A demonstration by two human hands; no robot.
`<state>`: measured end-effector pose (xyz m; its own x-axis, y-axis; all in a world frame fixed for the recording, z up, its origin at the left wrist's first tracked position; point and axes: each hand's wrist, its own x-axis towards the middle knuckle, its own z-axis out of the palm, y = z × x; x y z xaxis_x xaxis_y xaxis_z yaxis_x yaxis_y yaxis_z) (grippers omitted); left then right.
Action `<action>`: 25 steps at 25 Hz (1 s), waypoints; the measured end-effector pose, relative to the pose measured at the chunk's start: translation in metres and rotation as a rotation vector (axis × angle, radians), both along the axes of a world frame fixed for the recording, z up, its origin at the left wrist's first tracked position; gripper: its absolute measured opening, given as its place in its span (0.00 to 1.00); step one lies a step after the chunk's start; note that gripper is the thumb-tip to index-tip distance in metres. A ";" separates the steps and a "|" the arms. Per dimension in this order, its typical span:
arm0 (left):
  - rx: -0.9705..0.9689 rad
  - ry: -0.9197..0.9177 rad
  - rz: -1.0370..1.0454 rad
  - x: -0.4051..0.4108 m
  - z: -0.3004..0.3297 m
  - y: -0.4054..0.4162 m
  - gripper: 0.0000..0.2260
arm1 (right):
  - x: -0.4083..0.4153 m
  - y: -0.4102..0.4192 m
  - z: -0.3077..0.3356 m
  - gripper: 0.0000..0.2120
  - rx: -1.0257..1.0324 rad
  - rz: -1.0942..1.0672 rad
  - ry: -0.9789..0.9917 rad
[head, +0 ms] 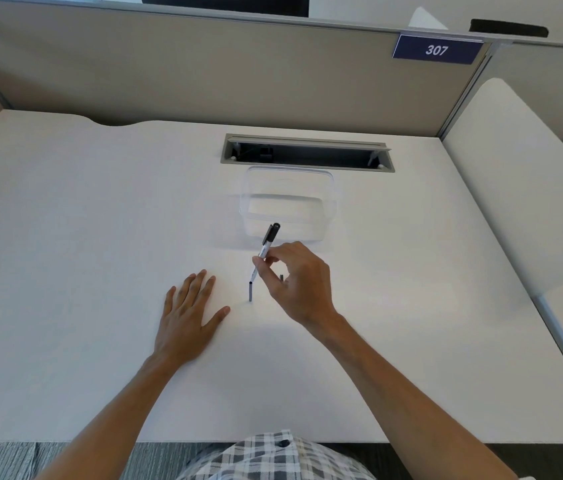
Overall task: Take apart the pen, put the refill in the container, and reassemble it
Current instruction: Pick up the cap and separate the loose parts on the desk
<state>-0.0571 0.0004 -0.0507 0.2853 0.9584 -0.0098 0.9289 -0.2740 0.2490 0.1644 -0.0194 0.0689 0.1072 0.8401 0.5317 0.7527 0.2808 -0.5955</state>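
My right hand (294,282) pinches a pen barrel (265,249) with a black cap end, held tilted, its open lower end pointing down at the white desk (83,237). A thin grey refill (250,293) pokes out below the barrel's lower end, its tip near or on the desk; I cannot tell whether it touches. A small dark piece (282,277) shows by my right palm. My left hand (186,313) lies flat on the desk, fingers spread, holding nothing. A clear plastic container (287,202) stands just beyond the pen and looks empty.
A grey cable slot (307,153) is cut into the desk behind the container. Beige partition panels (169,71) wall in the back, with a blue "307" sign (436,50) at the right. A white chair back (515,188) stands to the right.
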 end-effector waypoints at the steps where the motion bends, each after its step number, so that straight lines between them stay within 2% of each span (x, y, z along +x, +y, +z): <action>1: -0.002 0.000 -0.002 0.000 0.000 0.000 0.33 | 0.001 0.001 0.006 0.06 0.001 -0.003 0.006; 4: -0.007 -0.002 -0.006 0.000 0.001 0.000 0.34 | 0.003 0.003 0.020 0.07 -0.053 0.007 0.037; 9: -0.020 -0.054 -0.005 0.000 0.006 0.000 0.35 | 0.009 0.005 0.028 0.10 -0.261 0.080 0.171; 17: -0.031 -0.259 -0.028 -0.013 0.013 0.004 0.21 | 0.023 -0.010 0.003 0.11 -0.255 0.093 0.249; 21: 0.081 -0.310 -0.005 -0.008 0.027 0.002 0.15 | 0.027 -0.016 -0.003 0.07 -0.294 0.103 0.352; 25: 0.334 -0.340 0.081 0.008 0.058 -0.001 0.12 | 0.030 -0.017 -0.007 0.05 -0.392 0.056 0.392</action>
